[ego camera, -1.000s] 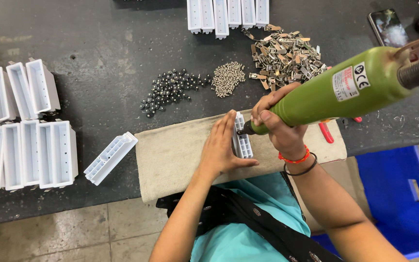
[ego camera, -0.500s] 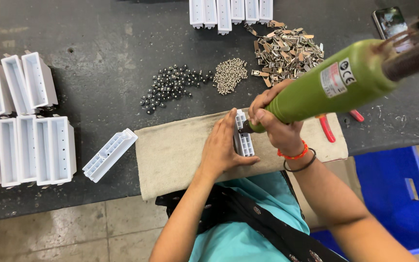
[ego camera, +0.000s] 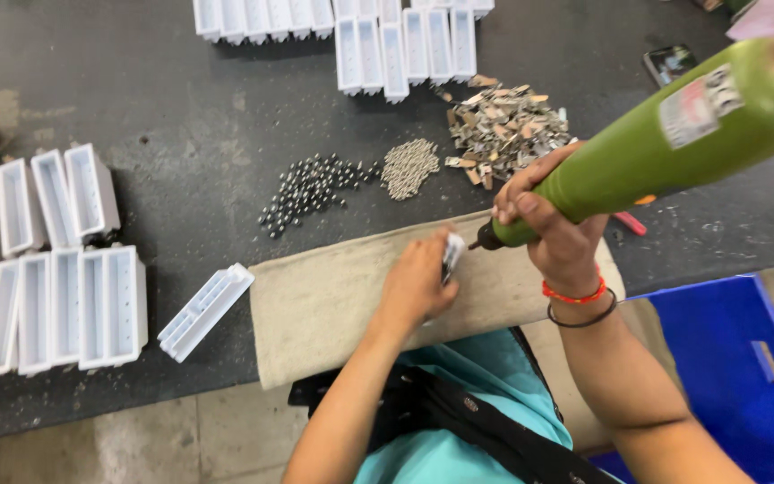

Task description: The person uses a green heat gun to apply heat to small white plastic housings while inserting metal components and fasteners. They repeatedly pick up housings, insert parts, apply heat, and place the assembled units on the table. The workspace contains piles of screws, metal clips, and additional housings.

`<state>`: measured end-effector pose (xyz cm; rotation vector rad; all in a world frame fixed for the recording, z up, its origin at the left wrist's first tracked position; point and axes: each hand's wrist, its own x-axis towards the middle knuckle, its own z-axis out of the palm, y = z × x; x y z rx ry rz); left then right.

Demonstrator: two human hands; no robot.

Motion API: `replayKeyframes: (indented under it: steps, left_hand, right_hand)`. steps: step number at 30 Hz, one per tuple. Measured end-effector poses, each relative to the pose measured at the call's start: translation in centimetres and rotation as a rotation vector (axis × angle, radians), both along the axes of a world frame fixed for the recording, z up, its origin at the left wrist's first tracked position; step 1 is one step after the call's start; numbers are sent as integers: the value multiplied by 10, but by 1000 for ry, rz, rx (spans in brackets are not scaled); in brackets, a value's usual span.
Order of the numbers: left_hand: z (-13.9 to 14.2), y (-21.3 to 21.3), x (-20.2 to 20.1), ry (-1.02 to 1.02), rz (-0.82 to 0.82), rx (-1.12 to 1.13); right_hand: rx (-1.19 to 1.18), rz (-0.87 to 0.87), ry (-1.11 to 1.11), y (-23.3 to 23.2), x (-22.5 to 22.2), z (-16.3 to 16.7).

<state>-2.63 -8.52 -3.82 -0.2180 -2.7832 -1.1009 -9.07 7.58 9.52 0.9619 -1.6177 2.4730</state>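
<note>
Green plastic fills our upper right: our right hand [ego camera: 555, 224] grips a green power screwdriver [ego camera: 665, 134], its tip angled down toward eight o'clock. Just beside that tip, our left hand [ego camera: 418, 282] is closed around a small white plastic housing [ego camera: 452, 255], pressing it onto a beige cloth pad [ego camera: 333, 300] on the dark workbench [ego camera: 181, 99]. At twelve o'clock from the pad lie dark steel balls [ego camera: 311, 188], a heap of small silver screws [ego camera: 408, 167] and metal clips [ego camera: 503, 130]. White trays [ego camera: 64, 269] sit at nine o'clock.
</note>
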Motion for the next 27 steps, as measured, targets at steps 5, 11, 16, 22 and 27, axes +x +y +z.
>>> replayKeyframes:
  steps: [5,11,16,22,27]
  left_hand:
    - [17,1,5,31,32,-171]
    - [41,0,11,186,21,114]
    - [43,-8,14,119,284,646]
    - [39,21,20,518,419,486]
    - [35,34,17,564,343,451]
  right_hand:
    - [34,-105,-16,11,-2,1]
    - [92,-140,-7,20,-7,11]
    - [-3,-158,20,26,-14,35]
    - [-124,8,-28,15,-7,47]
    - [-134,123,-54,8,8,41]
